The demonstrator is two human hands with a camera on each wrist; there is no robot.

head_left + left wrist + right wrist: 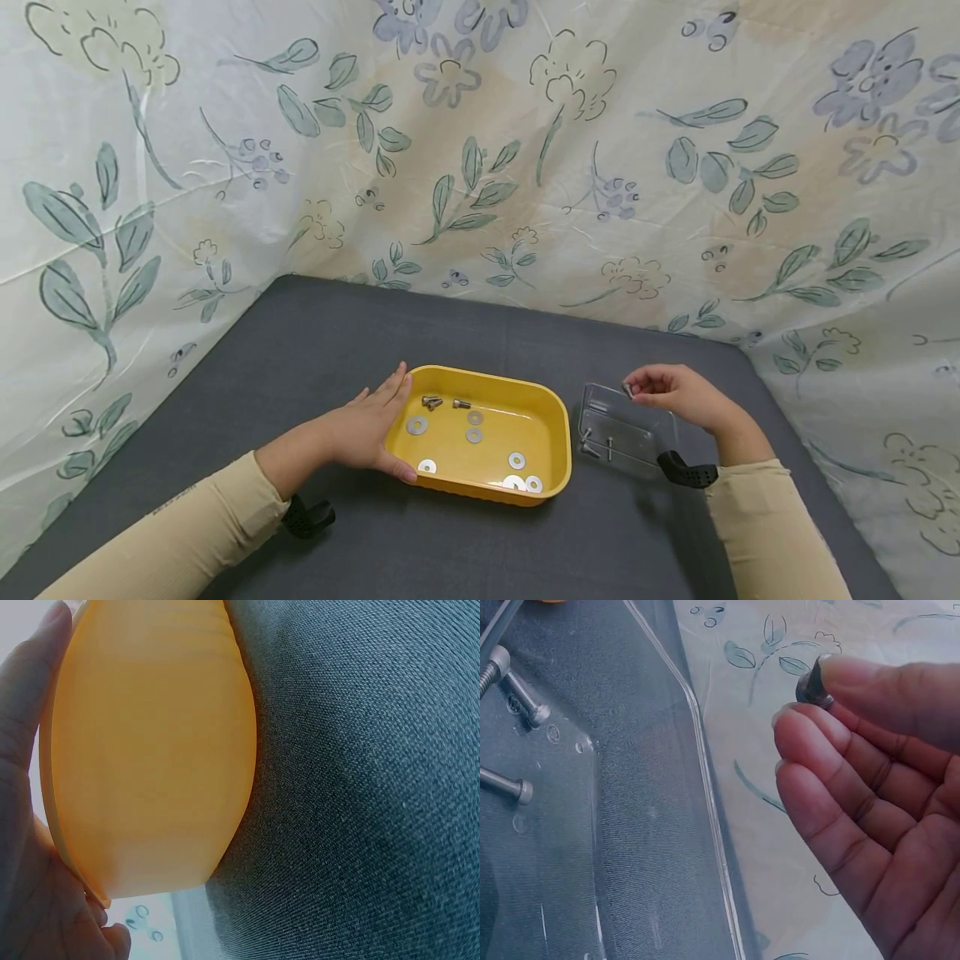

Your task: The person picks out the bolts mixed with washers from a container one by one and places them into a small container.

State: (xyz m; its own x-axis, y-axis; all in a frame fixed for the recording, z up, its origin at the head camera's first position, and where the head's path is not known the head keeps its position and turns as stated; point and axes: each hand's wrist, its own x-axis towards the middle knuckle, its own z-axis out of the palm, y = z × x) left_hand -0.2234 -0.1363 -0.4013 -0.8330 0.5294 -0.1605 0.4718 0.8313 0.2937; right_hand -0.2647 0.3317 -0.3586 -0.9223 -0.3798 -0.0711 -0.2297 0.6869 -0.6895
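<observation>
Metal screw [808, 690], partly hidden, pinched by right grip [681, 396]; left grip [365, 427], spread wide, touches yellow tray [517, 418].

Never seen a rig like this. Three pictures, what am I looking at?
No machine here: a person works bare-handed, so each grip is simply a hand. The wide picture comes from a camera worn on the head, looking forward and down. The other two come from cameras on the left and right wrists, each watching its own side's work.

On the dark surface sit a yellow tray, holding washers and a few screws, and a clear tray with more screws. Flowered cloth hangs behind. The left grip rests against the yellow tray's left end. The right grip, by the clear tray, pinches a small metal piece, probably a screw.
</observation>
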